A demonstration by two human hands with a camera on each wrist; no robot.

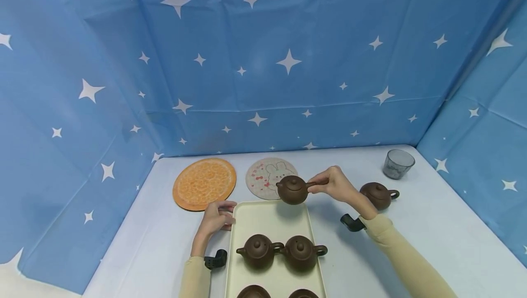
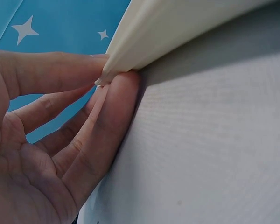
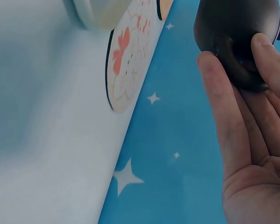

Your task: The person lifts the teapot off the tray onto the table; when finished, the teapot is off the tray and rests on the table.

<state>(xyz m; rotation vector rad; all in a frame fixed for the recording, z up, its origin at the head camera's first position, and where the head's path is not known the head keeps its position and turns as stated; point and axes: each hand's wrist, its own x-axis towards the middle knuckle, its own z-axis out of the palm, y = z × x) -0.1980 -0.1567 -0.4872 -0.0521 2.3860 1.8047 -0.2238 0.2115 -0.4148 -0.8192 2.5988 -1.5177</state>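
Observation:
My right hand [image 1: 335, 184] pinches the handle of a dark brown teapot [image 1: 293, 190] and holds it in the air over the far right corner of a cream tray [image 1: 257, 213]. In the right wrist view, thumb and fingers meet around that handle [image 3: 235, 70]. With thumb and fingertips, my left hand [image 1: 215, 219] pinches the tray's far left corner; the left wrist view shows the tray rim [image 2: 114, 65] between them. Two brown teapots, a left one [image 1: 257, 252] and a right one [image 1: 301, 254], stand side by side on the tray. More brown pots at its near end are cut off by the frame.
Another brown teapot [image 1: 376, 196] stands on the white table right of the tray, partly behind my right forearm. A clear glass [image 1: 397, 164] is at the back right. Behind the tray lie an orange-patterned round mat [image 1: 204, 183] and a rabbit-print round mat [image 1: 263, 176].

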